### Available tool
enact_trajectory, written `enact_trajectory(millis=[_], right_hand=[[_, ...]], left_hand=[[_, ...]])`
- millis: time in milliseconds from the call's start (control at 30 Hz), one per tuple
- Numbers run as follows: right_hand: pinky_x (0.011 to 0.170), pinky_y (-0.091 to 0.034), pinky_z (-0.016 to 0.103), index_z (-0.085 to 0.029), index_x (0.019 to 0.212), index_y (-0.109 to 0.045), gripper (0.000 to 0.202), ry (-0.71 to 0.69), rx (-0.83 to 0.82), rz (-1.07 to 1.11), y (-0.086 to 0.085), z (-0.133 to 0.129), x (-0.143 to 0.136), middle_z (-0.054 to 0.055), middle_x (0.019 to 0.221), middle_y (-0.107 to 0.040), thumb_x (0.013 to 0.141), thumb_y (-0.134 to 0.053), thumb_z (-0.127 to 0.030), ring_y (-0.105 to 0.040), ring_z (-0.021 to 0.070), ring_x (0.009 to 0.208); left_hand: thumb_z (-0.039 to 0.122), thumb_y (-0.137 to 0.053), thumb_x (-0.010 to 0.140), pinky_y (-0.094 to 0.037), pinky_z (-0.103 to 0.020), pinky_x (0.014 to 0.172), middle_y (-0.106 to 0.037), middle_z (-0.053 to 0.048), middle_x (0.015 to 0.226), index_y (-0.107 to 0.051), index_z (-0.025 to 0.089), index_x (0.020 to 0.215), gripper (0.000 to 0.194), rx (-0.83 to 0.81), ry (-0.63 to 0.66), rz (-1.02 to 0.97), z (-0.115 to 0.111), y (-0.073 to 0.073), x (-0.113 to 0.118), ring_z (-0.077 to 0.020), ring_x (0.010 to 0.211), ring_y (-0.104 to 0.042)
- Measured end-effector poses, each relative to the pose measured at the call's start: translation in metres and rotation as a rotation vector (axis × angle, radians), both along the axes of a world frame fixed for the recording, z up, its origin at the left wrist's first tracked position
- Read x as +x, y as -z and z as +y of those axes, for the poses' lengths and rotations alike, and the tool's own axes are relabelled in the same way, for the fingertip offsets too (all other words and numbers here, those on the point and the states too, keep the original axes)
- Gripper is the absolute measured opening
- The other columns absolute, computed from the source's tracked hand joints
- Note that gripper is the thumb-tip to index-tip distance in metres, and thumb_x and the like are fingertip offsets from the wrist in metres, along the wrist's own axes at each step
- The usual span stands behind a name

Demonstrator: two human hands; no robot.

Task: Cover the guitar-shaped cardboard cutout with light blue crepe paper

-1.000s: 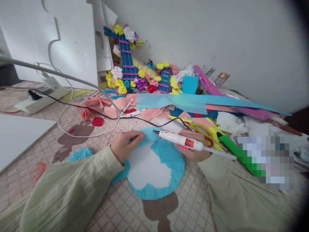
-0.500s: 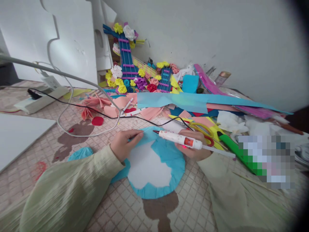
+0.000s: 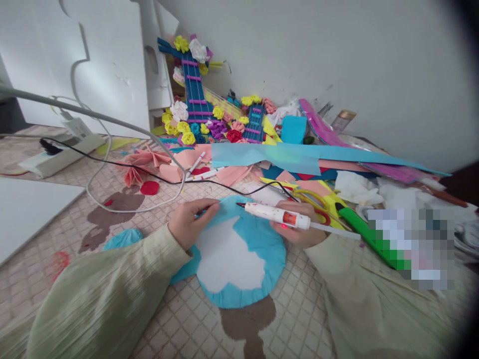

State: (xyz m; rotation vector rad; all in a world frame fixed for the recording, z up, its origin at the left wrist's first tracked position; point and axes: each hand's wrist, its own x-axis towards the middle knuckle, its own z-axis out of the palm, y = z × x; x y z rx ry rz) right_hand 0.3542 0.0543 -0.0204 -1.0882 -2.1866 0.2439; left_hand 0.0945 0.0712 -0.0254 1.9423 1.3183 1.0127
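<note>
A white board shape (image 3: 230, 259) lies on the table, its rim wrapped in folded light-blue crepe paper (image 3: 264, 239). At the upper left of this piece, my left hand (image 3: 190, 222) pinches the blue paper edge between thumb and index finger; the exact grip is partly hidden. My right hand (image 3: 299, 234) is closed around a white glue gun (image 3: 275, 214) with an orange part on its side. A pale glue stick (image 3: 337, 232) juts from its rear. The dark nozzle points left, over the blue paper near the top of the piece.
Scissors with yellow handles (image 3: 312, 197) and a green-cased tool (image 3: 366, 234) lie to the right. Behind are paper flowers (image 3: 183, 127), a blue paper strip (image 3: 262, 154) and several markers. A black cable (image 3: 224, 184) and white cord (image 3: 138, 209) cross the table near a power strip (image 3: 62, 152).
The view has shifted slightly. My left thumb and index finger look a little different in position at the paper edge. The glue gun stays over nearly the same spot.
</note>
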Motion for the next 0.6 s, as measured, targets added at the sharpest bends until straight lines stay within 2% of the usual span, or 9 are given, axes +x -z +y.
enact_trajectory(millis=[200, 600], right_hand=[[0.048, -0.035, 0.027, -0.022, 0.057, -0.038, 0.022, -0.018, -0.027, 0.026, -0.0017, 0.0002, -0.0005, -0.001, 0.054, -0.046, 0.066, -0.056, -0.012, -0.046, 0.0133, 0.049], [0.048, -0.033, 0.027, -0.021, 0.055, -0.040, 0.021, -0.028, -0.047, -0.001, 0.0019, 0.0031, 0.0037, -0.003, 0.053, -0.043, 0.067, -0.056, -0.015, -0.042, 0.0117, 0.048]], left_hand=[[0.040, -0.051, 0.077, -0.049, -0.022, 0.063, -0.073, -0.003, 0.078, -0.070, 0.016, 0.079, 0.030, 0.001, -0.016, -0.016, 0.0005, -0.0028, 0.0009, -0.0177, 0.071, -0.066], [0.040, -0.051, 0.076, -0.049, -0.022, 0.063, -0.073, -0.004, 0.077, -0.070, 0.016, 0.079, 0.031, -0.017, -0.027, -0.006, -0.0009, -0.0037, 0.0005, -0.0179, 0.070, -0.065]])
